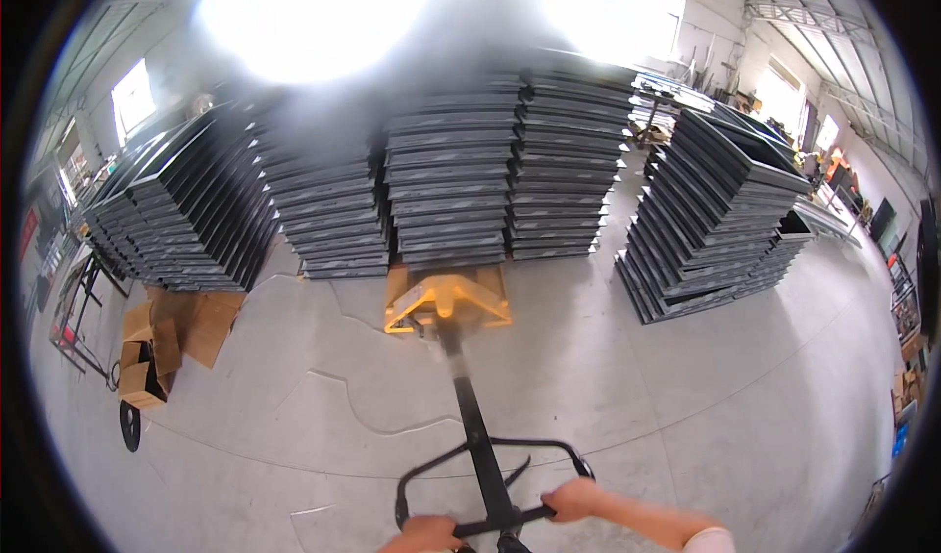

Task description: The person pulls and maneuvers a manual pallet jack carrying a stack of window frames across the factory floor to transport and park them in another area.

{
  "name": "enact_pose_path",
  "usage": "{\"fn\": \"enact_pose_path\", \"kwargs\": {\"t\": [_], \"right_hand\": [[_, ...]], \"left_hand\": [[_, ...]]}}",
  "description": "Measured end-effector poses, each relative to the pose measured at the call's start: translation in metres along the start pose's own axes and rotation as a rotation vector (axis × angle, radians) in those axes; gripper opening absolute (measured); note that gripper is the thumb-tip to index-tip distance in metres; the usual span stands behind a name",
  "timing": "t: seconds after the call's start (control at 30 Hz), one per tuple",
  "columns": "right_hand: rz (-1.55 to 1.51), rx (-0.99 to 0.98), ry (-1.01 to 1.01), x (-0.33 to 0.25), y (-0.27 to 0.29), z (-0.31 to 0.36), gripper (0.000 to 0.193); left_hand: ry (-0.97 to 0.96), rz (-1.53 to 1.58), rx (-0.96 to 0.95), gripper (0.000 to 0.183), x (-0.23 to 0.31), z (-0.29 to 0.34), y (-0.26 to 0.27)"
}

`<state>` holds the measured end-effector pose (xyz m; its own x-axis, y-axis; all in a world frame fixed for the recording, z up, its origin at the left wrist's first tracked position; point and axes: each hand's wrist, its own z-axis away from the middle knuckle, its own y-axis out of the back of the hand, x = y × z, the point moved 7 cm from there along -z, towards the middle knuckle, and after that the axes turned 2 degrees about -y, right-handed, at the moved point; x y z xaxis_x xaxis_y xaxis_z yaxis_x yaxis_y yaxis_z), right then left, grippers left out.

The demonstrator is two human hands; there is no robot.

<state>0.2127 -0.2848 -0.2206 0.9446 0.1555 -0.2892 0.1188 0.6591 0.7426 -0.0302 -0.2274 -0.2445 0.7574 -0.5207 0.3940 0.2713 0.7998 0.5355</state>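
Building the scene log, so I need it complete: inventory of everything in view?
frame stacks: at least five, dark grey, across the middle
pallet jack: one, yellow body, foot of middle stack
handle: one, black, lower centre
open box: one, brown, left floor
flat cardboard: brown, beside box; piece count unclear
ring: one, black, below box
windows: several, bright white, walls
right-wall clutter: mixed colours, too small to count
left hand: one, gripping handle
right hand: one, gripping handle

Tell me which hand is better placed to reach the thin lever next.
Right hand, likely: it holds the handle right of the shaft, same side as the lever; the left hand is across the shaft.
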Motion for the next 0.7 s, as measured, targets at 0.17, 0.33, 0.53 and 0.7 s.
{"fn": "enact_pose_path", "kwargs": {"t": [0.17, 0.33, 0.53, 0.7], "right_hand": [[0.015, 0.198, -0.075, 0.000, 0.152, 0.011, 0.023], [0.006, 0.124, -0.075, 0.003, 0.021, 0.002, 0.025], [-0.129, 0.050, -0.080, 0.010, -0.161, -0.038, 0.021], [-0.085, -0.060, -0.012, 0.011, -0.122, -0.039, 0.024]], "left_hand": [[0.027, -0.063, 0.346, 0.047, 0.030, 0.066, 0.157], [0.053, -0.014, 0.241, 0.044, 0.014, 0.022, 0.032], [0.002, 0.036, 0.384, 0.032, -0.012, -0.055, -0.125], [0.004, 0.018, 0.188, 0.033, -0.009, -0.046, -0.079]]}}
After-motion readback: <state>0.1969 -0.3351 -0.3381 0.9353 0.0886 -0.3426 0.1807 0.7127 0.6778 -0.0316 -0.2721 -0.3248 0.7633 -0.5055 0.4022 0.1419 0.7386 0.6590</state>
